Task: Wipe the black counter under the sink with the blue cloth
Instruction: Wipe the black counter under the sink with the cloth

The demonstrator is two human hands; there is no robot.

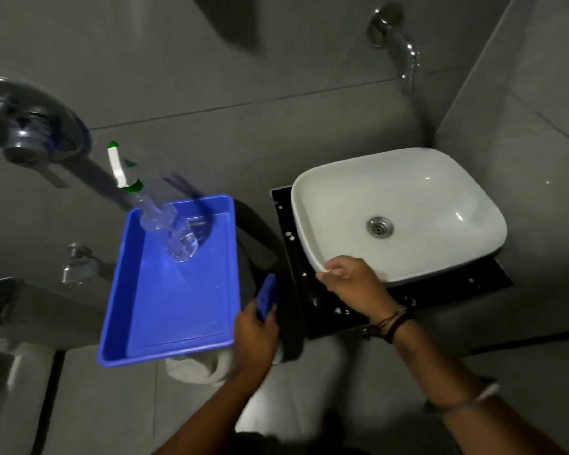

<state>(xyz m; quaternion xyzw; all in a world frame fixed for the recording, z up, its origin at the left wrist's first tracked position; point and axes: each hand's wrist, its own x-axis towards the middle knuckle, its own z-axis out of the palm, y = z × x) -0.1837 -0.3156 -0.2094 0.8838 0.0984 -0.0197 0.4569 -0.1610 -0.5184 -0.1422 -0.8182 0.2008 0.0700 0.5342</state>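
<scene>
A white basin (pixel 418 198) sits on the black counter (pixel 326 307), which shows along the basin's left and front sides and carries water drops. My left hand (pixel 253 333) is shut on the blue cloth (pixel 266 295), held just left of the counter's left edge, above a black curved object. My right hand (pixel 352 284) rests at the basin's front left rim, fingers curled over the rim above the counter. Whether it grips the rim I cannot tell for sure.
A blue tray (pixel 151 316) at left holds a clear spray bottle (pixel 165 221) with a white and green nozzle. A black curved seat-like object (pixel 289 310) stands between tray and counter. A chrome tap (pixel 398 37) juts from the grey tiled wall. White cloth (pixel 197 366) lies below the tray.
</scene>
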